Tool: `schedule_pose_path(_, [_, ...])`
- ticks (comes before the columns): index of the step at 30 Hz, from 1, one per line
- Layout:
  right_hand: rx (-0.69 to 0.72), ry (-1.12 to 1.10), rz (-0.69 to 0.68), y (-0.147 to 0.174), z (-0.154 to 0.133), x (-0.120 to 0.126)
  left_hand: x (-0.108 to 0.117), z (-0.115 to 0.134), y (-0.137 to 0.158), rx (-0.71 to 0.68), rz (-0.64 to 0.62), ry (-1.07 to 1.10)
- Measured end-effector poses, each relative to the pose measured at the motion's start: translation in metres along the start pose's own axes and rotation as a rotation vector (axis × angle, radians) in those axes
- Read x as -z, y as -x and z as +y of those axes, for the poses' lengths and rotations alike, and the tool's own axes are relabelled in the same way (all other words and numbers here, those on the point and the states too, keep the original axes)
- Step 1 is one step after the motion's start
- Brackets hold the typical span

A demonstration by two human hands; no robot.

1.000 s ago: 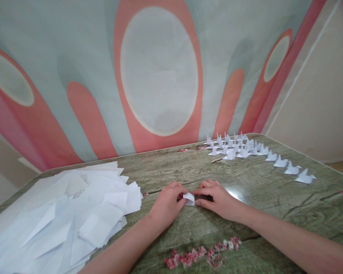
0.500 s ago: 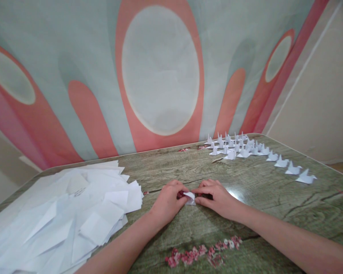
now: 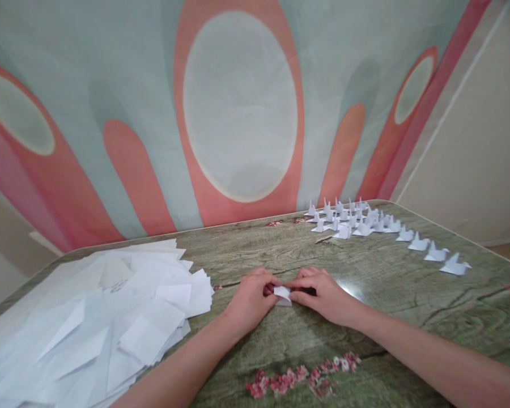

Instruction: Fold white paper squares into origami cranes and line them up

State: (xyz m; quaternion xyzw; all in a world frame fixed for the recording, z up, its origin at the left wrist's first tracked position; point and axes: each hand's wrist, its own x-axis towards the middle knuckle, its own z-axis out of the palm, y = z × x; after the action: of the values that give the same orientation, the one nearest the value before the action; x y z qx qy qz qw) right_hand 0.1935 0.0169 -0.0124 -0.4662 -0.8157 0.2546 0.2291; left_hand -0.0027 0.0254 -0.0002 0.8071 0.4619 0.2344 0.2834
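A small piece of folded white paper (image 3: pixel 283 297) is held between my two hands, just above or on the tabletop. My left hand (image 3: pixel 255 296) pinches its left side, thumb low and fingertips along the top. From the right, my right hand (image 3: pixel 317 293) closes thumb and fingers on the opposite side. The paper's upper flap looks bent over its lower layer. Part of it is hidden behind my fingertips.
A broad heap of white paper sheets (image 3: pixel 123 317) covers the table's left side. Several folded paper birds (image 3: pixel 419 242) stand in rows at the far right. Printed pink flowers (image 3: pixel 289 379) mark the wood-patterned table (image 3: pixel 246 357). Behind it hangs a painted backdrop (image 3: pixel 238 107).
The upper flap of the folded paper has shifted slightly down and lies flatter, showing more of its white face. Both hands stay almost in place.
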Motion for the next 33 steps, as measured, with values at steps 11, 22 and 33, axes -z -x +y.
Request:
schedule_pose_path(11, [0.030, 0.008, -0.047, 0.0005, 0.0004, 0.0044, -0.0020, -0.0008, 0.0001, 0.001, 0.013, 0.002])
schedule_pose_path(22, [0.032, 0.056, -0.021, 0.0012, 0.0011, 0.0005, -0.0007, 0.0040, 0.0010, 0.001, 0.015, -0.013])
schedule_pose_path(33, [-0.022, 0.098, 0.026, -0.0009, -0.0012, -0.0045, -0.0022, 0.0014, 0.0001, 0.006, 0.012, -0.050])
